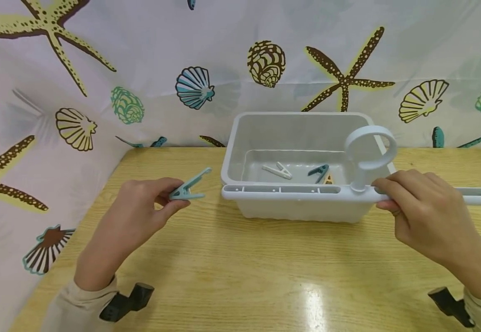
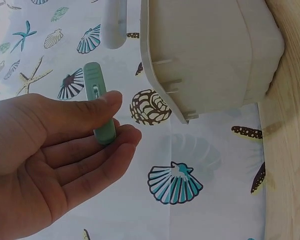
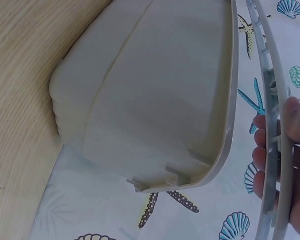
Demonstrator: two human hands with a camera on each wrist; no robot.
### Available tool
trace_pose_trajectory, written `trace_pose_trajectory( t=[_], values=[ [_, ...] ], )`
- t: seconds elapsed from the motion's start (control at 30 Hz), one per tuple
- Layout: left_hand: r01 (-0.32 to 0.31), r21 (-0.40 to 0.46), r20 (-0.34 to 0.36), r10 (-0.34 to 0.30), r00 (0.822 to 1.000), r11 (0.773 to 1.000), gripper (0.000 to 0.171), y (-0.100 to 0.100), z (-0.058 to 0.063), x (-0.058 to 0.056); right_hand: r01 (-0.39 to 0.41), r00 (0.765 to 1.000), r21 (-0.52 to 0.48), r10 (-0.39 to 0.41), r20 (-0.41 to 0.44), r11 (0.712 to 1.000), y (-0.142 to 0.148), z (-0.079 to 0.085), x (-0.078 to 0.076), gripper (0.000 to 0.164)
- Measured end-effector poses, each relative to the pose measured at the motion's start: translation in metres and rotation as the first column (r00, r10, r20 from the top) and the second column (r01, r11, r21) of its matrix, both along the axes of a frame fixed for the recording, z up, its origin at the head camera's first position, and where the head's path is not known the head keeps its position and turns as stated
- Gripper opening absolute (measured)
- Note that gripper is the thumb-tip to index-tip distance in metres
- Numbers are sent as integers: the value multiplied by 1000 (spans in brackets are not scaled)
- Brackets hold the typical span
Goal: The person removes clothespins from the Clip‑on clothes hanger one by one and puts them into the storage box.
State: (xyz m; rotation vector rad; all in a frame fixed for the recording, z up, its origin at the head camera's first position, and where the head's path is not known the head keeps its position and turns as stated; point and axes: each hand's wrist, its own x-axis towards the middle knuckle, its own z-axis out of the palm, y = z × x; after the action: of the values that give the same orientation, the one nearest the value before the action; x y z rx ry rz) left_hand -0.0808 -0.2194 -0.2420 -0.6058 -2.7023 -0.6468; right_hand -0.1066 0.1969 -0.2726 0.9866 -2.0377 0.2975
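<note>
Left of the bin, my left hand pinches a light teal clothespin between thumb and fingers. In the left wrist view the same clothespin appears narrow and green, end toward the camera. My right hand grips a pale grey plastic hanger by its long bar, close to the ring hook. The hanger's bar crosses in front of the white bin's upper edge. Inside the bin lie a white clothespin, a dark blue-grey clothespin and a partly hidden tan one.
The bin stands toward the back of a light wooden table. Behind and to the left hangs a white cloth printed with shells and starfish. Black wrist cameras sit at both sleeves.
</note>
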Motion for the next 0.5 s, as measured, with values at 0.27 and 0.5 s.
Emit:
trace_pose_trajectory(
  t=[0.27,0.5],
  values=[
    [4,-2,3,-4,1000,1000,18,4,2,-2,-10,1000,10,10,3,1000,0,-2,0,48],
    [-1,-14,15,1,1000,1000,17,4,3,-3,-10,1000,13,10,12,1000,1,-4,-1,49]
  ],
)
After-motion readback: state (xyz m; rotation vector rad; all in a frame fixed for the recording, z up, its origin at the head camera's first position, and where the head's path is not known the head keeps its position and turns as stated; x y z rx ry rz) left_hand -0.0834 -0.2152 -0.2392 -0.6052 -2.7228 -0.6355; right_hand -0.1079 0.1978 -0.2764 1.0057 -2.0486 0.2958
